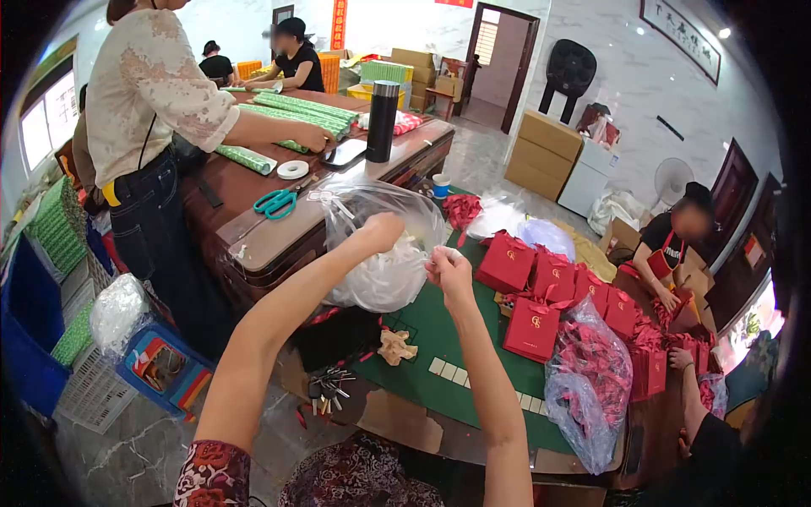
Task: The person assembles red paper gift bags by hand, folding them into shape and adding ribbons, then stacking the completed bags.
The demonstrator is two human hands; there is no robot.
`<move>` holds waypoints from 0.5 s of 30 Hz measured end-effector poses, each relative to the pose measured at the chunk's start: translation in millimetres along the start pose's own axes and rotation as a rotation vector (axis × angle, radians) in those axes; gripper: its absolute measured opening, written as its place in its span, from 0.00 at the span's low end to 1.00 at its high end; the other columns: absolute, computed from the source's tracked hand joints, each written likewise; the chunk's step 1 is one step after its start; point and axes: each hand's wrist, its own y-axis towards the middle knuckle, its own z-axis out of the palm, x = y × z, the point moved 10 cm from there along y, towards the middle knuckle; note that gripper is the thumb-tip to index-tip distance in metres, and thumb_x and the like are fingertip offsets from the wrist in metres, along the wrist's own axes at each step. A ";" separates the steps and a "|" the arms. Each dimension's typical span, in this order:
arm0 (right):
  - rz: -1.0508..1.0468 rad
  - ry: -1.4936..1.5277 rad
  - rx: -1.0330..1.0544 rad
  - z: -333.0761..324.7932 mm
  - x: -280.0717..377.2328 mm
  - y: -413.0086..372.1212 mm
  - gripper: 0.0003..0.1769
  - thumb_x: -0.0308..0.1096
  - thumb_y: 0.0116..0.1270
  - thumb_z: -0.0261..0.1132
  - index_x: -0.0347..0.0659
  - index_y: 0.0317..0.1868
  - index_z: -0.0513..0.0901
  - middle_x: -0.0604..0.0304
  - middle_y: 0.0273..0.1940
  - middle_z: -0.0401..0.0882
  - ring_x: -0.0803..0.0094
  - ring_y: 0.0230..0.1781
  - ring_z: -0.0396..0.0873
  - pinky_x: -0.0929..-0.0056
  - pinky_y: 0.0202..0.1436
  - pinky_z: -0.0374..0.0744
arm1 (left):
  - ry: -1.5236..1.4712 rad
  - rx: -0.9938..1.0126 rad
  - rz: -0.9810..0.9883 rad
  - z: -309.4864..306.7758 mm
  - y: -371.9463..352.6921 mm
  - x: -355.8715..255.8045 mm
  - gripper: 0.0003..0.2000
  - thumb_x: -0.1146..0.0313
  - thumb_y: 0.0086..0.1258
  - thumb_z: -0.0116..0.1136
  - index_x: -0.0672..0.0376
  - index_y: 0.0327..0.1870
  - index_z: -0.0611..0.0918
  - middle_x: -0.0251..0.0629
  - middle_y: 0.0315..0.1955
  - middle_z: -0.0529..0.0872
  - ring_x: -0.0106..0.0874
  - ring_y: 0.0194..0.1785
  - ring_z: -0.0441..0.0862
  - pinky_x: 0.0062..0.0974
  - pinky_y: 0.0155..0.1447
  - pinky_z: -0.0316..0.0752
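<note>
Left hand [384, 230] at clear bag [376, 286], fingers hidden

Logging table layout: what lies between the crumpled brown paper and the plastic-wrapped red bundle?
Pale rectangular pieces in a row on the green mat, partly hidden by the right forearm; the head view shows this.

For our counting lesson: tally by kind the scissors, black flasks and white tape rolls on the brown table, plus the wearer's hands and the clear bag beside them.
Left hand and right hand: 2
Clear bag: 1
Teal scissors: 1
Black flask: 1
White tape roll: 1
Total: 6
</note>
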 end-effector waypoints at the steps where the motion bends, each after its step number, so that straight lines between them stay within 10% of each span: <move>1: -0.004 0.002 0.001 0.0 0.6 -1.3 0.13 0.39 0.72 0.65 0.40 0.49 0.81 0.67 0.37 0.81 0.76 0.37 0.83 0.77 0.38 0.81 | 0.013 -0.053 -0.041 -10.3 -3.2 -2.0 0.10 0.64 0.57 0.68 0.61 0.33 0.88 0.49 0.36 0.88 0.44 0.45 0.87 0.40 0.48 0.82; 15: 0.025 0.126 0.004 -8.1 -3.1 -10.3 0.12 0.33 0.71 0.65 0.35 0.50 0.81 0.64 0.38 0.83 0.76 0.34 0.83 0.77 0.38 0.84 | -0.197 -0.308 -0.054 -66.6 -57.5 -40.8 0.18 0.55 0.67 0.63 0.61 0.46 0.82 0.50 0.45 0.80 0.51 0.48 0.82 0.46 0.50 0.78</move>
